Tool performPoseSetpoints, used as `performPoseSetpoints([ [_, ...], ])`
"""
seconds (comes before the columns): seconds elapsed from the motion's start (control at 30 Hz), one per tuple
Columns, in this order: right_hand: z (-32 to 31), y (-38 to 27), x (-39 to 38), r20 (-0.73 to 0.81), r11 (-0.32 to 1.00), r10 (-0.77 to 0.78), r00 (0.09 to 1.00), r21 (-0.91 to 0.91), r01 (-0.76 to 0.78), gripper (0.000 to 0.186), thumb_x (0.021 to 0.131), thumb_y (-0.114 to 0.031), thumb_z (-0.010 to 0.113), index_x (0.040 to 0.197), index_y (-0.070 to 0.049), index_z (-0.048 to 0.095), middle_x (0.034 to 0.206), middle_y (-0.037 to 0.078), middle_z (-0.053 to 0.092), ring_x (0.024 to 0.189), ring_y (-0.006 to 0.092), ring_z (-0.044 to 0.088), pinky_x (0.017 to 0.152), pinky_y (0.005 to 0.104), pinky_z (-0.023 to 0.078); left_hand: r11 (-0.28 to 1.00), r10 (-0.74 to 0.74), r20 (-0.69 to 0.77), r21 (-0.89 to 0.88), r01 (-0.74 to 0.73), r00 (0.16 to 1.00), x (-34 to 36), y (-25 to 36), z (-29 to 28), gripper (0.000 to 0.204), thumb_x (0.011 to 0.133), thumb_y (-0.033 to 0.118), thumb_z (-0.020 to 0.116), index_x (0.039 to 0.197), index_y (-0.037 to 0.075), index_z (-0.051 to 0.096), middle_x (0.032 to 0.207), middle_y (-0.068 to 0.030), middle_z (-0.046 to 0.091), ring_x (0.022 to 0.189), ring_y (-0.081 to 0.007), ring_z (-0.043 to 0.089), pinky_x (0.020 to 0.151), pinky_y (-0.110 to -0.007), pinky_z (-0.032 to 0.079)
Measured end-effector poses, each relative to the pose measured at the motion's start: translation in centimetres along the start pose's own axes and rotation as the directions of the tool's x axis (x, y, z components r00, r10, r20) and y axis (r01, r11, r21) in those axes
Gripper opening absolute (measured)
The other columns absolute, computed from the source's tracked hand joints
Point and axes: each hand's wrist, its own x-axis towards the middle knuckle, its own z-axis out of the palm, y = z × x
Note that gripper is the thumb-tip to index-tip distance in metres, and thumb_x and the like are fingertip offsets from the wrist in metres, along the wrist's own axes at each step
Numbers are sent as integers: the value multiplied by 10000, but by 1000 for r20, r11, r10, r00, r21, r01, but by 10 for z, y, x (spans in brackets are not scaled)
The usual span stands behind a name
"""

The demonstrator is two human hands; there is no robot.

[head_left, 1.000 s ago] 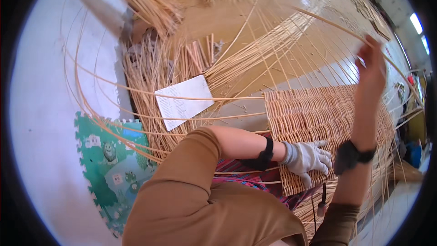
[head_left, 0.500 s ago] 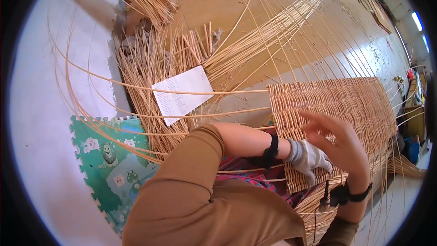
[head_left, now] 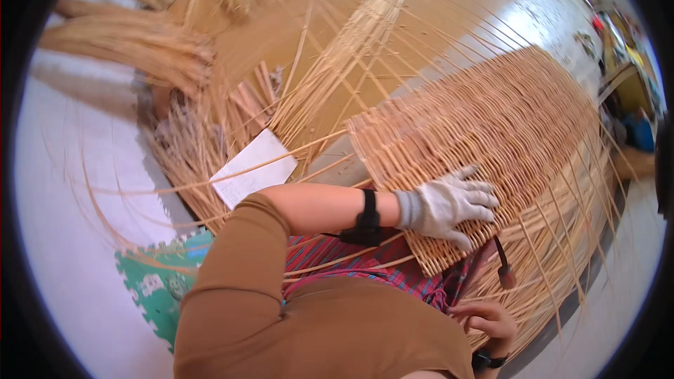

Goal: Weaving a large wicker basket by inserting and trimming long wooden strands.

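Observation:
A woven wicker panel point(head_left: 484, 126) lies tilted across my lap, its long stakes sticking out on several sides. My left hand point(head_left: 449, 207), in a pale knit glove, rests on the panel's near part with fingers spread. Bare and close to my waist, my right hand point(head_left: 488, 319) has its fingers curled beside the plaid cloth point(head_left: 442, 298); whatever may be in them is hidden. Between that hand and the panel's near edge is a thin dark object with a brownish end point(head_left: 507, 277), whose kind I cannot make out.
Loose canes point(head_left: 540, 260) lie to the right below the panel. Bundles of canes point(head_left: 126, 45) and a long spread of canes point(head_left: 351, 49) cover the floor ahead. A white sheet of paper point(head_left: 256, 168) lies on canes at left, near a green foam mat point(head_left: 158, 284).
My right hand has gone from above the panel down to my waist. My view has turned, and the panel now appears more tilted. My left hand's fingers have spread out on the weave.

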Motion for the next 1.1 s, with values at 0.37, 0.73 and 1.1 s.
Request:
performPoseSetpoints([
  [0.37, -88, 409, 87, -760, 862, 395, 517, 501, 78, 353, 1006, -271, 657, 1241, -8, 679, 1010, 84, 750, 817, 150, 706, 729, 318, 575, 970, -174, 219, 206, 129, 960, 34, 17, -8, 716, 819, 468, 826, 1407, 106, 636, 1506, -177, 560, 1472, -393, 443, 1252, -589, 234],
  [0.73, -189, 405, 179, -1000, 964, 10, 18, 5, -267, 421, 896, -294, 727, 1213, -17, 724, 1058, 215, 752, 979, 331, 733, 861, 424, 579, 960, -211, 256, 237, 150, 943, 32, 13, -1, 574, 964, 396, 683, 1425, 65, 595, 1543, -176, 514, 1489, -422, 406, 1272, -602, 205],
  [1.1, -254, 364, 198, -933, 953, 304, 194, 299, -51, 808, 856, -374, 765, 1513, 11, 493, 1494, 259, 559, 1390, 387, 542, 1156, 417, 437, 968, -194, 256, 204, 143, 947, 33, 8, 2, 525, 979, 358, 655, 1415, 70, 599, 1544, -166, 510, 1489, -409, 413, 1267, -622, 207],
])
